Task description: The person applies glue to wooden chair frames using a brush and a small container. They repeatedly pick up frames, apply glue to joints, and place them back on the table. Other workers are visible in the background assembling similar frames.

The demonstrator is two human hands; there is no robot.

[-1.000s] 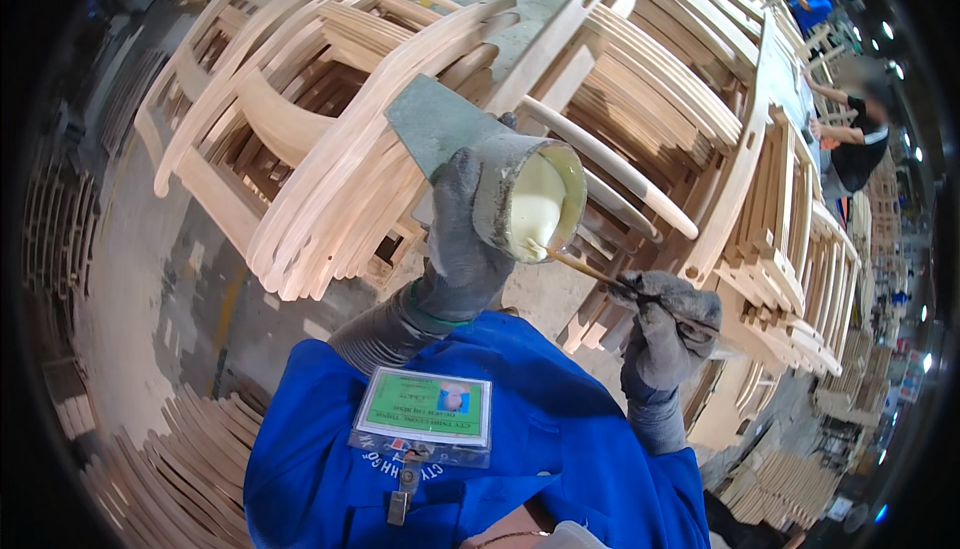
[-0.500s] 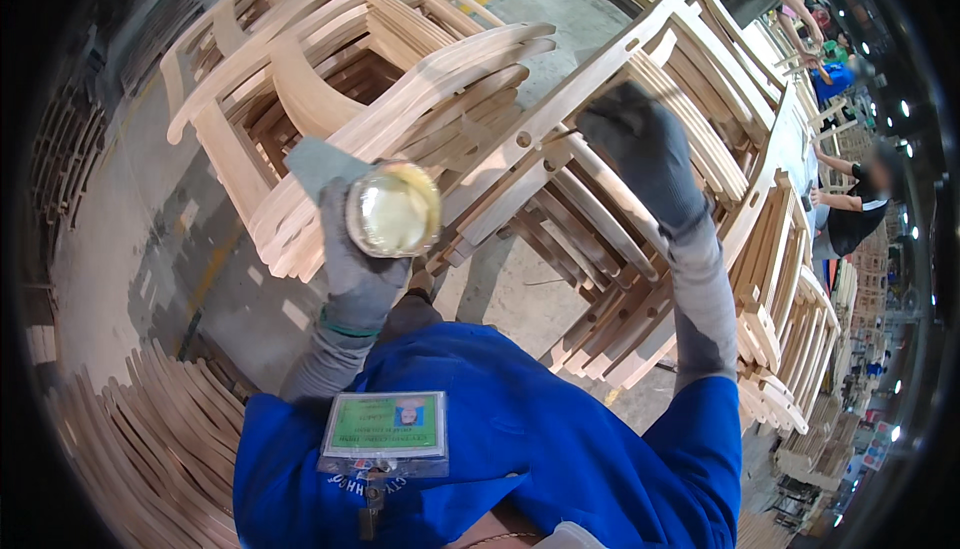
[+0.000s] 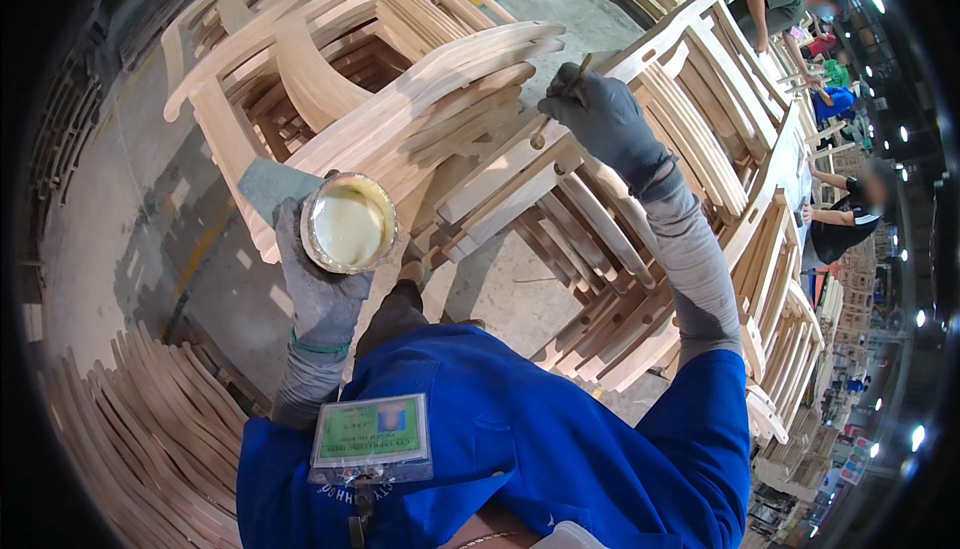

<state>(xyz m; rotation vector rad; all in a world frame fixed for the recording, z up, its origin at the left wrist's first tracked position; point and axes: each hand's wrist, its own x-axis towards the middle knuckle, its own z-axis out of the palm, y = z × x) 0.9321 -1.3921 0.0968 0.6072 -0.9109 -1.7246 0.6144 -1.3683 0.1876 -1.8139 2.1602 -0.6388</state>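
My left hand point(image 3: 318, 294), in a grey glove, is closed around a small round tub point(image 3: 312, 221) of cream-coloured paste point(image 3: 346, 221). A flat grey piece point(image 3: 272, 187), like sandpaper or a sheet, sticks out beside the tub from the same hand. My right hand point(image 3: 612, 124), also gloved, is raised over a stacked pile of pale wooden frames point(image 3: 505, 174). Its fingers are pinched on a thin stick-like tool point(image 3: 582, 69), whose working end I cannot make out. Round holes and slots show in the frame rails below that hand.
Another stack of curved wooden frames point(image 3: 330, 79) stands ahead to the left. Curved slats point(image 3: 160, 439) are piled at the lower left. More frames point(image 3: 775, 319) are on the right. Several people work at the far right, one in a black shirt point(image 3: 842, 227).
My right hand has moved left and away from me, lifting off the frame rail. The tub in my left hand has shifted left, its paste now showing more plainly.
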